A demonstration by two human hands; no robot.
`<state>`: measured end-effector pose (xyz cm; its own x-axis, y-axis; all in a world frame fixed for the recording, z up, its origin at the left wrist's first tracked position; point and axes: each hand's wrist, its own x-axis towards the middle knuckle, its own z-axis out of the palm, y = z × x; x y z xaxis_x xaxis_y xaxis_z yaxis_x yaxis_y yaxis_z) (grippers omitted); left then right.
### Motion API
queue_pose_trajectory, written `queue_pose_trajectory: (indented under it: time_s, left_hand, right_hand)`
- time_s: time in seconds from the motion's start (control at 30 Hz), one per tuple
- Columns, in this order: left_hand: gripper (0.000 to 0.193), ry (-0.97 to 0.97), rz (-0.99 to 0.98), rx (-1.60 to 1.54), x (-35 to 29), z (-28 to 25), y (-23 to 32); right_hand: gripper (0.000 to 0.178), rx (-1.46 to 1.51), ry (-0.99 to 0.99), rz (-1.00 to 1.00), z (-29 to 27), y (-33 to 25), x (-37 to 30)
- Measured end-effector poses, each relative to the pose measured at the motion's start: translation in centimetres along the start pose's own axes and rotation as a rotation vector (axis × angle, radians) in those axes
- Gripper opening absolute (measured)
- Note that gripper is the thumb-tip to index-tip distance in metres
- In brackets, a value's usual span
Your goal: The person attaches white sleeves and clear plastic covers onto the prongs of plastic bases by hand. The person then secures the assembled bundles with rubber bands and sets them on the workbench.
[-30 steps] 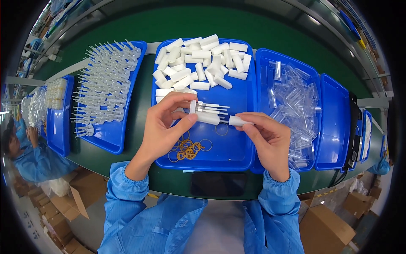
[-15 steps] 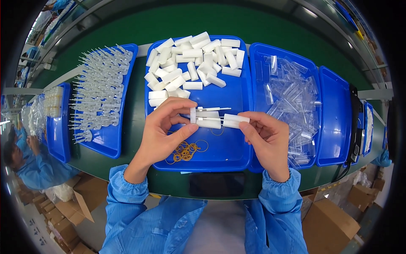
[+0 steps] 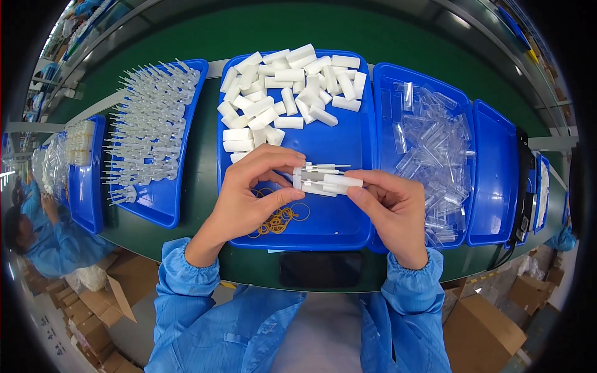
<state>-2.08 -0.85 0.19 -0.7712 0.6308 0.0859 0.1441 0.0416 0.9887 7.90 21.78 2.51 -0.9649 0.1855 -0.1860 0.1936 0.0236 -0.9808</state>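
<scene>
My left hand (image 3: pixel 252 189) pinches the round base of a white plastic pronged holder (image 3: pixel 298 178), its thin rods pointing right. White pieces sit among the rods. Between the thumb and fingers of my right hand (image 3: pixel 392 202) is a white half-round piece (image 3: pixel 343 181), its left end lying along the rods. Both hands are above the middle blue tray (image 3: pixel 336 233). Loose white half-round pieces (image 3: pixel 289 75) are heaped in the back of that tray. Yellow rubber bands (image 3: pixel 277 221) lie near its front, partly behind my left hand.
To the left, a blue tray (image 3: pixel 163 214) carries many pronged holders (image 3: pixel 149 124). On the right, another tray holds clear plastic pieces (image 3: pixel 432 149), with a further blue tray (image 3: pixel 491 214) beyond. A dark phone-like slab (image 3: pixel 319 270) lies at the front edge. A co-worker (image 3: pixel 53 233) sits far left.
The white piece in my right hand has slid left along the rods, closer to the base. My left hand has shifted slightly right with the holder.
</scene>
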Motion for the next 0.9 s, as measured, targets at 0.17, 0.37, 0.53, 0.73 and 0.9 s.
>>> queue_pose_trajectory:
  time_s: [0.17,0.37,0.53,0.73,0.9]
  left_hand:
    - [0.042,-0.029,0.059,0.066,0.0,0.4,-0.4]
    - [0.041,-0.013,0.022,-0.012,-0.2,-0.3,-0.3]
    - [0.035,0.175,0.038,-0.253,0.4,-2.1,0.1]
    - [0.025,0.347,0.005,-0.353,0.3,-2.5,-0.7]
    - [0.026,0.356,-0.011,-0.321,0.4,-2.2,-0.2]
  right_hand:
    - [0.025,-0.097,-0.039,-0.005,1.6,-0.5,-0.4]
    - [0.029,-0.237,0.049,-0.135,2.3,-1.2,-0.5]
    - [0.024,-0.619,0.207,-0.459,3.1,-1.3,1.5]
    - [0.031,-1.067,0.188,-0.581,5.3,-0.4,7.2]
    - [0.032,-1.042,0.120,-0.562,5.1,0.0,8.0]
